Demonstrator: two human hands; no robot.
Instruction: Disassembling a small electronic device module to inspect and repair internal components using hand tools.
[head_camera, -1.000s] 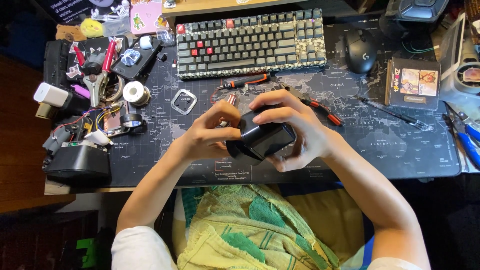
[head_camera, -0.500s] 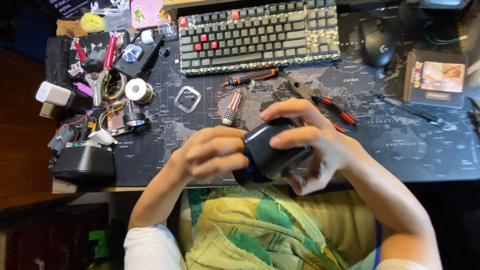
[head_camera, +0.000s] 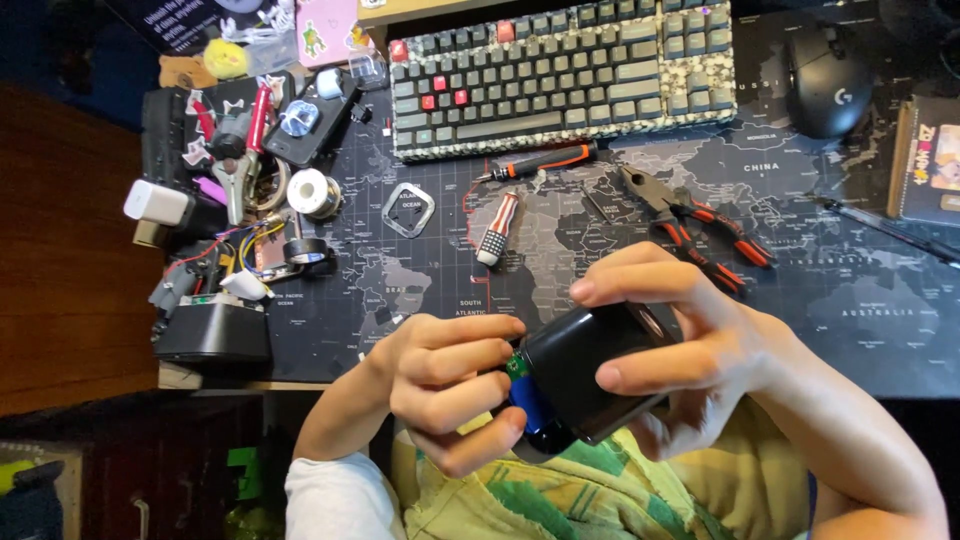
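Note:
My right hand (head_camera: 690, 345) wraps around a black, rounded box-like device (head_camera: 585, 375), held above my lap at the desk's near edge. My left hand (head_camera: 450, 385) grips the device's open left end, where a small green circuit board and a blue part (head_camera: 525, 398) show. Its fingers curl over that end and hide what lies inside. Both hands hold the same device.
A dark world-map desk mat (head_camera: 850, 300) carries a keyboard (head_camera: 565, 75), black mouse (head_camera: 828, 80), orange-handled pliers (head_camera: 700, 225), two screwdrivers (head_camera: 500, 228), a metal square ring (head_camera: 408, 210), solder spool (head_camera: 313, 190), and a cluttered pile of wires and a black box (head_camera: 212, 330) at left.
The view has moved closer and shifted down. My hands brought the device nearer to my body, and my left fingers closed further over its open end.

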